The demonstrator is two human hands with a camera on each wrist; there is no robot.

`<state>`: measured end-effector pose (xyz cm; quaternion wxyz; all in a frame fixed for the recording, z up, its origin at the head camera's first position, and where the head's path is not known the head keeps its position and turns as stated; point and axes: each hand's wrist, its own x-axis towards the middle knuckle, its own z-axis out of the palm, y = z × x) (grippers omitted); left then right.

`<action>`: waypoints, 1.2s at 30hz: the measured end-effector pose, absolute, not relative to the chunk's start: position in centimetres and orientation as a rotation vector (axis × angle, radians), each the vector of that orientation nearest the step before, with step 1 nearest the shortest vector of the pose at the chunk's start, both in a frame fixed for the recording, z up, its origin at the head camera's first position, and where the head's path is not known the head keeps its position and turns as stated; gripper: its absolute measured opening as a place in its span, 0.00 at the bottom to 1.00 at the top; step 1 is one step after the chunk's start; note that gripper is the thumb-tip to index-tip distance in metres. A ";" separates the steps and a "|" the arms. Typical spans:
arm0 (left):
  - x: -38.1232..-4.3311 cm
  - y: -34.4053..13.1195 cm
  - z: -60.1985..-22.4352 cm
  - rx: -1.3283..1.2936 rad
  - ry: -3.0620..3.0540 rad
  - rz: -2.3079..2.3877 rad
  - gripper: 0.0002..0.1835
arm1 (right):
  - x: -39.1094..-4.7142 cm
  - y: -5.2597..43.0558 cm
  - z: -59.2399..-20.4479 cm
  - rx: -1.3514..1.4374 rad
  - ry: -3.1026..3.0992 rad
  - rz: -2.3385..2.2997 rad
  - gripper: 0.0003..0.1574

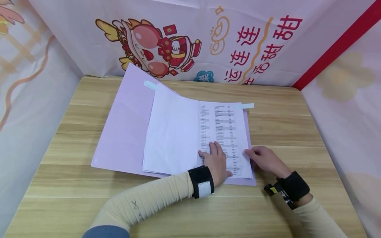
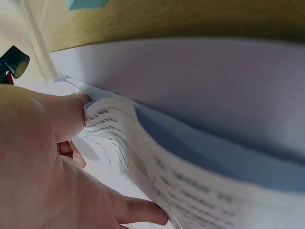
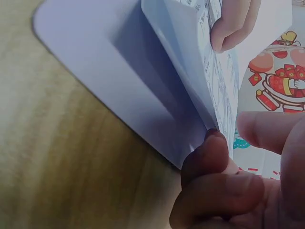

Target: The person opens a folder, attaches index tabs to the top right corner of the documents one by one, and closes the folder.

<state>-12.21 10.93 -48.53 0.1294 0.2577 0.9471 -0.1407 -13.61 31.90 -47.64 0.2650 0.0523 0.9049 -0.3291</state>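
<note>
Inside the purple folder (image 1: 119, 132) lie printed sheets (image 1: 220, 125), the left hand (image 1: 216, 165) resting on them, fingers spread. At the folder's right edge, the right hand (image 1: 268, 160), fingers curled, touches the sheets; whether it pinches them is unclear.

The folder (image 1: 119, 132) is laid open on the table (image 1: 282, 129), its cover spread out to the left. Within it, the left-hand page (image 1: 172, 129) and the right-hand page (image 1: 223, 115) are set side by side. One tab (image 1: 150, 85) is placed at the left-hand page's far left corner; another strip (image 1: 248, 106) is placed at the right-hand page's far right corner, jutting beyond the folder. The right-hand page is covered near its front by the left hand (image 1: 215, 163); its right edge is met by the right hand (image 1: 266, 160). Behind the table, a cloth (image 1: 214, 62) is hung.
</note>
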 end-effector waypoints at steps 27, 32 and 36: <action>-12.5 10.8 -48.0 0.734 2.744 -0.348 0.54 | -14.4 31.6 -47.2 0.084 2.493 -0.802 0.26; -12.7 10.8 -47.4 0.716 2.741 -0.310 0.58 | -14.5 31.7 -47.0 0.105 2.507 -0.796 0.26; -12.5 10.8 -46.9 0.771 2.786 -0.222 0.55 | -14.6 31.6 -46.8 0.117 2.501 -0.806 0.27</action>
